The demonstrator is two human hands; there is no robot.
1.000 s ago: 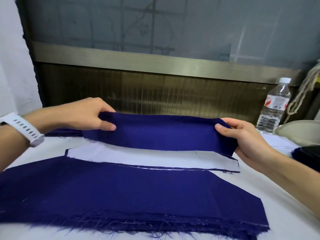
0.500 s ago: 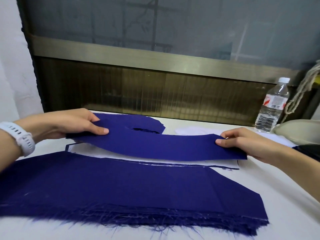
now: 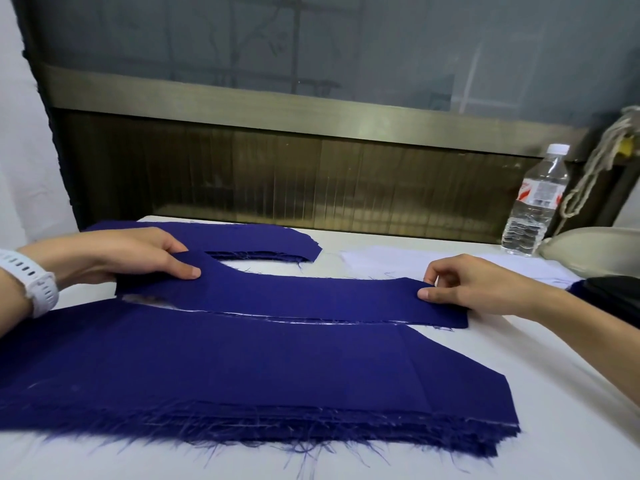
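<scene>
A long curved strip of dark blue cloth (image 3: 304,299) lies flat across the white table (image 3: 571,393). My left hand (image 3: 114,258) pinches the strip's left end, thumb on top. At the strip's right end my right hand (image 3: 464,289) pinches the cloth between thumb and fingers. Just in front of the strip lies a large stack of dark blue cloth (image 3: 242,379) with a frayed near edge. A thin white line of paper or lining shows between strip and stack.
Another dark blue cut piece (image 3: 263,237) lies behind the strip. A white sheet (image 3: 381,261) rests at the back right. A plastic water bottle (image 3: 533,202) stands at the far right, beside a pale rounded object (image 3: 595,247) and a dark item (image 3: 613,292). A wall panel runs behind the table.
Both hands have lowered the strip from a raised hold down flat onto the table, covering the white piece that showed beneath it.
</scene>
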